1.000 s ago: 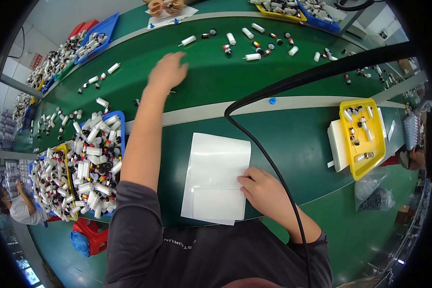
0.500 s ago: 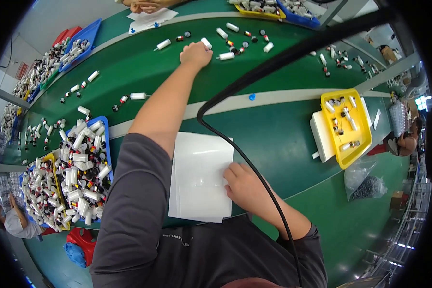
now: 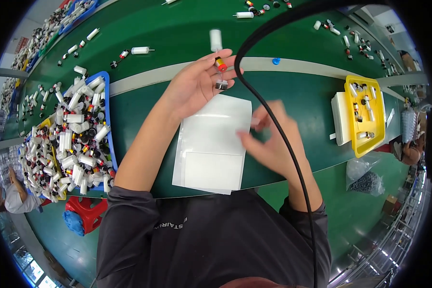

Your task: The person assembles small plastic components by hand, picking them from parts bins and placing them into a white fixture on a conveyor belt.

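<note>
Palm up, my left hand [image 3: 197, 81] holds a small assembly across its fingers above the far end of the white sheets. The assembly has a white cylinder [image 3: 216, 41] beyond the fingertips, a red-and-yellow piece [image 3: 220, 64] on the fingers and a black-and-silver piece [image 3: 221, 85] near the palm. Beside the right edge of the glossy white sheet [image 3: 216, 120] is my right hand [image 3: 276, 144], smeared by motion. A small pale spot shows at its fingertips, too blurred to name. A smaller white rectangle [image 3: 213, 170] shows on the sheet's near half.
A blue bin [image 3: 108, 103] heaped with similar assemblies stands at left. At right, a yellow tray [image 3: 381, 115] holding several rests on a white stack [image 3: 339, 117]. Loose assemblies lie on the green belt [image 3: 177, 29] beyond a pale rail. A black cable [image 3: 285, 132] crosses the view.
My left hand has come back from the belt toward me, bringing an assembly over the sheet. My right hand has lifted from the sheet's edge and moved right. The view has shifted.
</note>
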### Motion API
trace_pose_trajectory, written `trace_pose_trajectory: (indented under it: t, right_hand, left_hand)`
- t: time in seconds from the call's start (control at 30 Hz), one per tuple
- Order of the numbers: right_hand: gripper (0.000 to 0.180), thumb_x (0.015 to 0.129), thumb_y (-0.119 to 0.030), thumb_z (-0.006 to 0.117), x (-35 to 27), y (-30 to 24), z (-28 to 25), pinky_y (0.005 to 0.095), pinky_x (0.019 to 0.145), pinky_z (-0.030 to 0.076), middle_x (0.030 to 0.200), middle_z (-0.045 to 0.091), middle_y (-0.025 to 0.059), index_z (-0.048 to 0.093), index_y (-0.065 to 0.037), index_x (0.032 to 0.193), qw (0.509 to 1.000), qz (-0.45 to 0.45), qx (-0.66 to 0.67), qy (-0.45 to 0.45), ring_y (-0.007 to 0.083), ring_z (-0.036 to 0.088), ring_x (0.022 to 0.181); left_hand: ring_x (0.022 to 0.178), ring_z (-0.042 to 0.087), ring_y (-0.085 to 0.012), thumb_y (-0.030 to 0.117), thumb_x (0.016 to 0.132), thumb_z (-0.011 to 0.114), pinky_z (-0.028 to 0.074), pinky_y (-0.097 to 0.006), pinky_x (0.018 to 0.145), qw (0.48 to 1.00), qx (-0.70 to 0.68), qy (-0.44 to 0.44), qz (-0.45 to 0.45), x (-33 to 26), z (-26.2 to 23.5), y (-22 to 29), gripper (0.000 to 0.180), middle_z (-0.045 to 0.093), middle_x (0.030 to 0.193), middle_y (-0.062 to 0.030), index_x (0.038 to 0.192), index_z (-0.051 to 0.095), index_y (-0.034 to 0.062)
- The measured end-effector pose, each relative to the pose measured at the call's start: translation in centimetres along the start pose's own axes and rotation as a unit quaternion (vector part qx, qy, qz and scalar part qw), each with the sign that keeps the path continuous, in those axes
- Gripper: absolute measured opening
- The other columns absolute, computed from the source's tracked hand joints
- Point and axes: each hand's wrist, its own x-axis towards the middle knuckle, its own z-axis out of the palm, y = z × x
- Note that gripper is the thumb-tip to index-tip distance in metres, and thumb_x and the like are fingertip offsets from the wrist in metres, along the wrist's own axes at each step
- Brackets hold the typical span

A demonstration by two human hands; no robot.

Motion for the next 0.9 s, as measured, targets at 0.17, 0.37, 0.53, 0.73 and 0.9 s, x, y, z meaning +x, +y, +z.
trace_pose_trajectory:
  t: [0.17,0.37,0.53,0.73,0.9]
  right_hand:
    - [0.046,0.085,-0.01,0.08,5.2,0.0,4.9,0.0297,0.079,0.055,0.098,0.066,0.0098,0.045,-0.001,0.113,0.977,-0.066,0.12,0.161,0.016,0.066,0.085]
    - [0.054,0.085,-0.004,0.078,7.0,3.3,8.3,0.0303,0.084,0.055,0.106,0.062,0.0126,0.038,0.0,0.121,0.94,-0.036,0.283,0.185,0.0185,0.065,0.093]
    - [0.06,0.081,0.006,0.074,7.6,4.0,9.0,0.0295,0.084,0.054,0.104,0.058,0.0126,0.03,-0.002,0.121,0.943,-0.022,0.264,0.204,0.0177,0.063,0.092]
    - [0.054,0.084,0.015,0.056,7.2,4.0,7.1,0.0335,0.083,0.053,0.109,0.054,0.0099,0.028,-0.006,0.125,0.899,0.014,0.424,0.108,0.0183,0.064,0.09]
    - [0.044,0.086,0.015,0.053,7.8,5.5,5.4,0.0355,0.077,0.053,0.104,0.059,0.0065,0.037,-0.006,0.122,0.752,0.106,0.651,0.015,0.021,0.063,0.083]
  left_hand:
    - [0.12,0.061,-0.0246,0.025,0.106,0.05,0.048,-0.038,0.104,0.991,0.07,0.05,0.099,-0.7,0.4,-1.9,0.056,0.057,0.139,-0.0159,0.156,0.03,0.0085]
    - [0.122,0.059,-0.0237,0.017,0.105,0.054,0.046,-0.04,0.107,0.983,0.102,0.048,0.146,-0.2,-0.3,-2.8,0.054,0.058,0.137,-0.0147,0.154,0.032,0.0106]
    - [0.125,0.057,-0.0256,0.018,0.105,0.051,0.043,-0.041,0.111,0.98,0.104,0.072,0.151,0.0,0.6,-3.0,0.051,0.056,0.141,-0.016,0.152,0.033,0.0088]
    - [0.111,0.061,-0.0209,0.013,0.1,0.054,0.049,-0.035,0.094,0.998,-0.052,-0.018,0.023,-0.7,-0.4,0.0,0.042,0.064,0.129,-0.0142,0.14,0.048,-0.0006]
    - [0.1,0.065,-0.0183,0.003,0.097,0.058,0.053,-0.032,0.09,0.993,0.109,0.0,0.046,0.1,-1.0,-1.6,0.043,0.063,0.125,-0.0137,0.138,0.048,-0.0013]
